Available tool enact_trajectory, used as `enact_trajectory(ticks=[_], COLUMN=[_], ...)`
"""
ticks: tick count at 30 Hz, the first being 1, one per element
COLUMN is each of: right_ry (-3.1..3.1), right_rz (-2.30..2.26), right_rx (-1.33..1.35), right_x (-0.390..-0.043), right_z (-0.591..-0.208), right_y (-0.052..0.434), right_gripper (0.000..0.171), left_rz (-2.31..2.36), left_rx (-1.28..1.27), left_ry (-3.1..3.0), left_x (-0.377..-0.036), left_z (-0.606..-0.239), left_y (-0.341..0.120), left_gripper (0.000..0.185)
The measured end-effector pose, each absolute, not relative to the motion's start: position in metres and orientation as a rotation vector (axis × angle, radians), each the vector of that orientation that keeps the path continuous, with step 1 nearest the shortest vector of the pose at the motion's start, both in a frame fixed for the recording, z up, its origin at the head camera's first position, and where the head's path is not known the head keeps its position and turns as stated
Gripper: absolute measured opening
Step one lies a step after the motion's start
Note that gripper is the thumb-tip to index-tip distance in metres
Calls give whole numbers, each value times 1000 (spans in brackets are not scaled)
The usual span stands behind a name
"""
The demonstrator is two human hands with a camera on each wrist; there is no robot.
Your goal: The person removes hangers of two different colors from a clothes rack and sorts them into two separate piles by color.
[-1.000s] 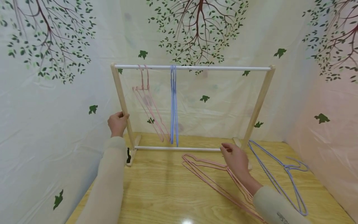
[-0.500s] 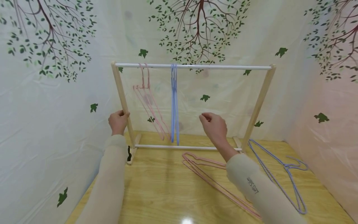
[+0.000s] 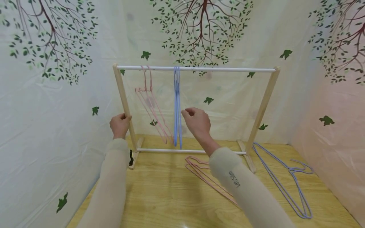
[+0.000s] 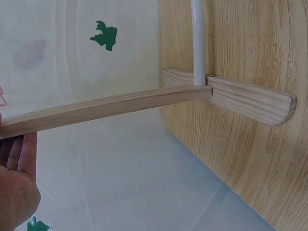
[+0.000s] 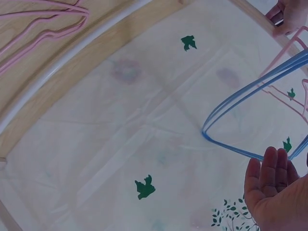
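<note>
Fingers of my left hand [image 3: 120, 125] are wrapped round the left wooden post [image 3: 124, 107] of the rack [image 3: 196, 68], about halfway up it, with my forearm reaching straight forward from the lower edge of the head view. My right hand [image 3: 197, 121] is raised in front of the rack, palm toward the backdrop, fingers loosely curled and holding nothing; its fingertips [image 5: 275, 166] sit just beside the blue hangers [image 3: 177, 104] without a touch I can make out. Those blue hangers hang from the white top rail, seen almost edge-on, so their long axis runs straight down, nearly to the lower white bar. They are thin, pale blue wire, pressed close together. Just to their left hang the pink hangers [image 3: 152, 109], slanting down and to the right. More pink hangers [image 3: 199, 172] lie on the table [image 3: 159, 196].
</note>
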State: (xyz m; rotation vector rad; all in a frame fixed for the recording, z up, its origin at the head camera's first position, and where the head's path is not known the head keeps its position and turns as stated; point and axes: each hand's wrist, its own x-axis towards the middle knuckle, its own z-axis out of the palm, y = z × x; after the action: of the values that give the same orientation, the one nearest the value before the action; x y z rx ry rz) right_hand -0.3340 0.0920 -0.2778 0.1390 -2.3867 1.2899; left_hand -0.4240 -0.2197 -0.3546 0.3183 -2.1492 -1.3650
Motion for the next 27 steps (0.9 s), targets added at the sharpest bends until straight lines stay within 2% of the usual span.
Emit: enact_trajectory(ticks=[17,27], right_ry=[-2430,-2344], right_rz=[1222,1227], right_rx=[60,-54], right_x=[-328,-327], right_z=[-280,-282], right_y=[87,97], right_gripper=[25,28], left_rz=[-1378,-1391], left_rx=[302,282], left_ry=[-2161,-2158], left_x=[-422,-422], left_z=[-355,-356], left_y=[-223,-226], left_gripper=[33,34])
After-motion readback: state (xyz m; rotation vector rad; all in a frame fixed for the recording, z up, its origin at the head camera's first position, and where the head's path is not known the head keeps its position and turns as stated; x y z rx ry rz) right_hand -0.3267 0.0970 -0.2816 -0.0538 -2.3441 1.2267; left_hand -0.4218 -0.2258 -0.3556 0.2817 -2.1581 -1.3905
